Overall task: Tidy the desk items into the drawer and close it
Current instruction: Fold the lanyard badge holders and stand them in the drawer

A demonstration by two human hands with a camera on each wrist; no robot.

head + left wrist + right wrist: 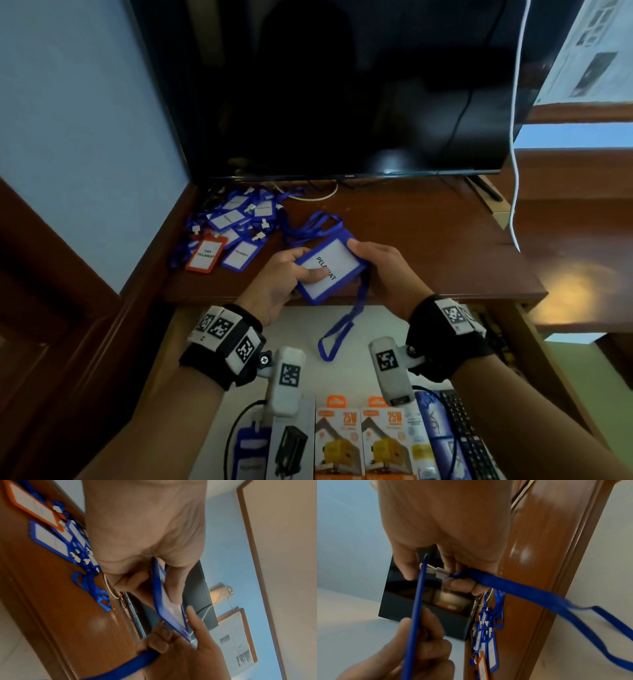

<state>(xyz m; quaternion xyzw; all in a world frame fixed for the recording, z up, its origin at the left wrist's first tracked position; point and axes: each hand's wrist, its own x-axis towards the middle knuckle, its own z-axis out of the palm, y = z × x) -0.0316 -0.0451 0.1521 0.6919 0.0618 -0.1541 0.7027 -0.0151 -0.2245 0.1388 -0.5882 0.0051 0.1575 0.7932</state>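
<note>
Left hand (279, 284) thumb covers the middle letters on the blue badge holder (328, 270); its under-fingers are hidden behind the card. The lanyard (539, 599) blurs and runs off the right edge of the right wrist view. Labels in the far-left badge pile (233, 226) are mostly too small to read. Boxes (363, 442) in the drawer (373, 329) are cut by the near edge, print mostly unreadable. Right side of the drawer is hidden behind the right hand (383, 270) and its wrist strap.

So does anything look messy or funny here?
Yes. The badge pile at the desk's back left is a jumble, lanyards tangled, one orange badge among blue ones. The held blue badge dangles its lanyard over the open drawer.
</note>
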